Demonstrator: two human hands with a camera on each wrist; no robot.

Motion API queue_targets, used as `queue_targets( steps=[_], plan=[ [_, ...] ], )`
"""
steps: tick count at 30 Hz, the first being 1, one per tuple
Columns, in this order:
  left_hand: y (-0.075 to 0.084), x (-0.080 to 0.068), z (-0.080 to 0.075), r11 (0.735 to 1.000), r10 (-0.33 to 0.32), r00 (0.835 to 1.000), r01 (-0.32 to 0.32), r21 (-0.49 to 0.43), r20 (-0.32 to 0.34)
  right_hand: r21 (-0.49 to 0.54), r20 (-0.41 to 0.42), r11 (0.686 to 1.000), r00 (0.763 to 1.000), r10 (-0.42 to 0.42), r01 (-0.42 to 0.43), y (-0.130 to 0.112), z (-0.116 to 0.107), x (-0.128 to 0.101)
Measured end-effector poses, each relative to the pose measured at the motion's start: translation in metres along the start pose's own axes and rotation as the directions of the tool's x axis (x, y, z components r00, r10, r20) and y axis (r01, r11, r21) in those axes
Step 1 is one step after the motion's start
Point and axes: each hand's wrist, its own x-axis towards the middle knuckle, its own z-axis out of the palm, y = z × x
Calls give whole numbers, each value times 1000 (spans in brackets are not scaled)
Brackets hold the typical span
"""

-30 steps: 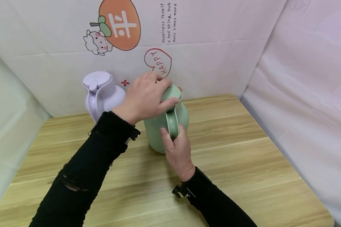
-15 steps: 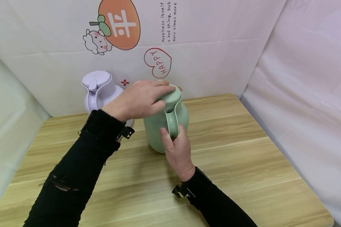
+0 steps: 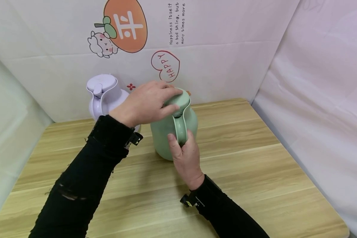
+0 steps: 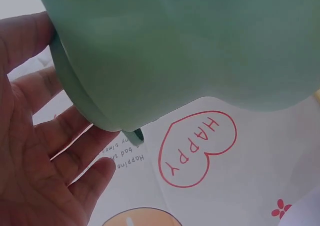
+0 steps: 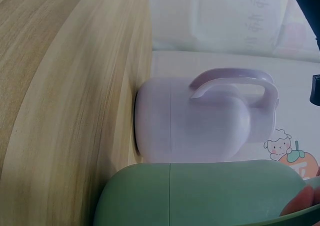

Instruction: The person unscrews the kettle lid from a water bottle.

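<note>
A green thermos jug stands upright on the table with its handle facing me. My right hand grips the lower part of that handle, thumb on its left side. Over the top, my left hand holds the round green lid, with the thumb on its near edge and the index finger across its top. From the left wrist view, the thumb and fingers sit around the lid's rim. The right wrist view shows the jug's green side and only a little of the right fingers.
A lilac thermos jug stands behind and left of the green one, partly hidden by my left hand and sleeve. The wooden table ends against a white printed cloth at the back, with white cloth on both sides.
My left hand has turned on the lid: it shifted left and back from the handle side, then its thumb came slightly right again. The right hand and the green thermos jug stay put.
</note>
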Motion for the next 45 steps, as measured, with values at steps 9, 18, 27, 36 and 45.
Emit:
queue_targets(
  steps=[9, 18, 27, 36, 45],
  plan=[
    [4, 2, 6, 995, -66, 996, 70, 73, -59, 15, 3, 1000, 1000, -9, 9, 0, 0, 1],
    [7, 5, 11, 988, -109, 986, 122, 96, -124, 13, 4, 1000, 1000, -9, 9, 0, 0, 0],
    [10, 9, 18, 973, -160, 969, 188, 138, -188, -2, 1, 1000, 1000, 6, -6, 0, 0, 0],
    [16, 10, 23, 953, -215, 949, 256, 164, -230, 3, 9, 1000, 1000, 14, -14, 1, 0, 0],
    [12, 6, 19, 970, -230, 956, 241, 38, -183, -4, 5, 1000, 1000, 12, -12, 0, 0, 0]
  ],
)
